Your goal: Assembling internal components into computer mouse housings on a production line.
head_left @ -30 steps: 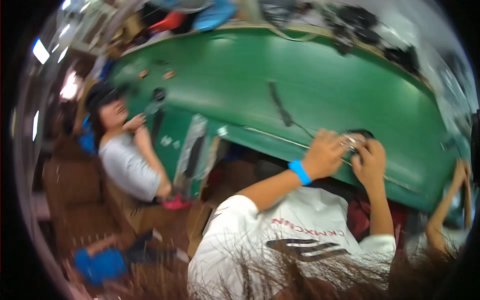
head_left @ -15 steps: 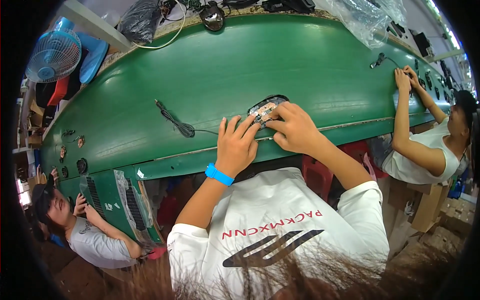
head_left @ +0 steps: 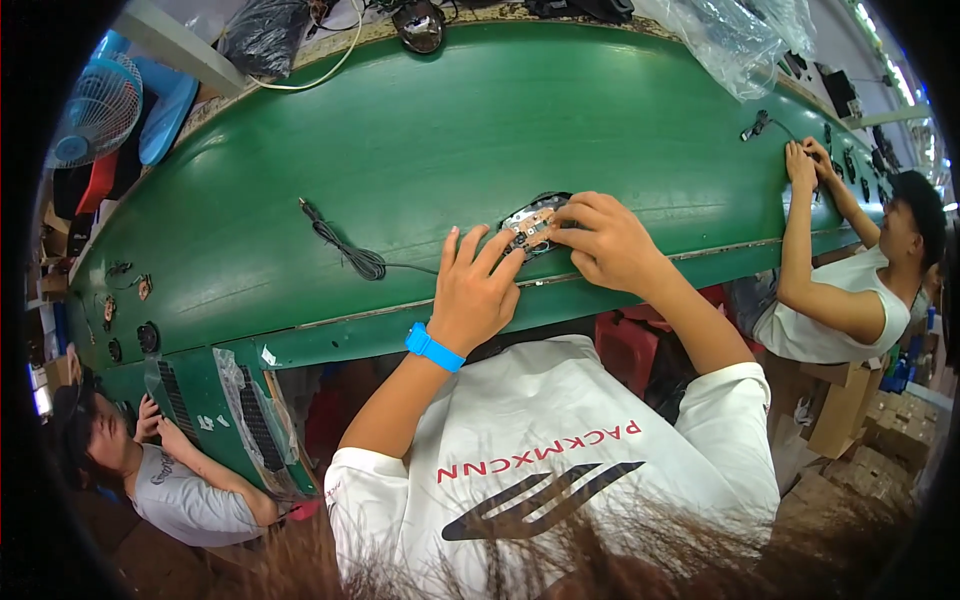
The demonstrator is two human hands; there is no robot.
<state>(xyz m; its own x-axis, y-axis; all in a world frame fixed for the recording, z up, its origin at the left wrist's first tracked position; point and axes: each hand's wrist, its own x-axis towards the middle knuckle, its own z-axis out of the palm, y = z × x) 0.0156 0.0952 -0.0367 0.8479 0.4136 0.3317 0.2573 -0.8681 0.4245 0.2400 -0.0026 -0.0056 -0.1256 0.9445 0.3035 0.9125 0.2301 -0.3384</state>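
Works at a long green surface (head_left: 400,140), with an open computer mouse (head_left: 522,222) lying flat on top, near the close edge, between both hands. Has the left hand (head_left: 473,287) palm down at the mouse's left side, with fingers (head_left: 482,243) spread apart and tips at the near edge. Has the right hand (head_left: 606,243) at the other side, with fingertips close together by the right end of the tan circuit board (head_left: 535,229) (the flat bit inside the black shell). Cannot tell about a pinch there. Wears a blue band (head_left: 434,347) on the left wrist. Out to the left, a coiled black cord (head_left: 346,250), with a thin line running to the left hand (then out of sight). At the far edge, a shiny dark mouse (head_left: 418,27). Up on the left, a blue fan (head_left: 98,108). Off to the right, a co-worker (head_left: 845,308) in a white top; to the left, another person (head_left: 188,497) in grey.
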